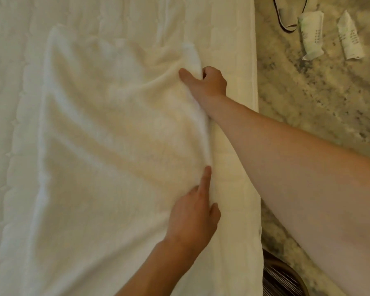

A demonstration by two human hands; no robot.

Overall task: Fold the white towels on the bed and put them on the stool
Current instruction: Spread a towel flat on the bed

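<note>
Floor [320,99]: mottled beige-grey stone pattern. Dark-trimmed slipper [287,13]; two wrapped white packets [311,35] nearby. Warm light.

The white towel [115,124] is showing a matt, softly napped cloth, creasing in shallow folds. The bed [9,60] is presenting a smoother quilted fabric, matt, with stitched scalloped seams. The floor [308,92] is appearing as mottled, stone-like material with a faint sheen. The packets [311,35] are lying in thin crinkled printed wrappers. The stool [280,280] is showing striped woven cloth.
</note>
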